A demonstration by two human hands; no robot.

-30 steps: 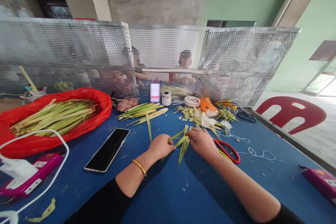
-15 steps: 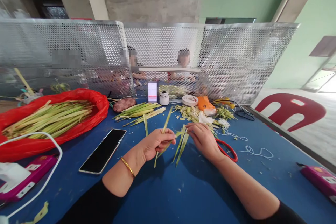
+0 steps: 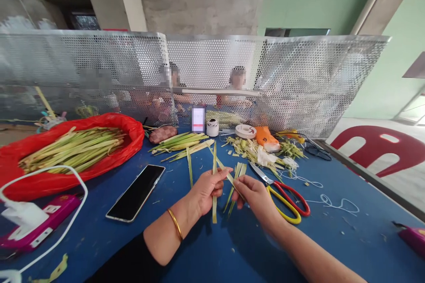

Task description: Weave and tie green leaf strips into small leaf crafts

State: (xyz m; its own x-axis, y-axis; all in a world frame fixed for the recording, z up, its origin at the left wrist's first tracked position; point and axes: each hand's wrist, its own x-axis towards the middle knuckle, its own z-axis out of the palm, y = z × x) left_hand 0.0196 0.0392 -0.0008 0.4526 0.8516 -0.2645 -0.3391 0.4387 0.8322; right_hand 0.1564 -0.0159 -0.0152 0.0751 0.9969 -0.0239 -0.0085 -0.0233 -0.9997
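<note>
My left hand, with a gold bangle at the wrist, is closed on a pale green leaf strip that stands upright through the fingers. A second leaf strip runs slantwise from it to my right hand, whose thumb and fingers pinch its near end. Several cut leaf strips lie just beyond and partly under my right hand. Close to that hand rest scissors with one red and one yellow handle. Another narrow leaf strip lies left of my left hand.
A red plastic bag full of long leaves stands at left, near a black phone and a purple power strip. Leaf scraps, a tape roll and white string lie at right. A perforated metal screen closes the back; people sit behind it.
My right hand has come nearer and now grips the slanting strip. The strip in my left hand has turned upright. The scissors, mostly covered before, now show. The view has shifted slightly.
</note>
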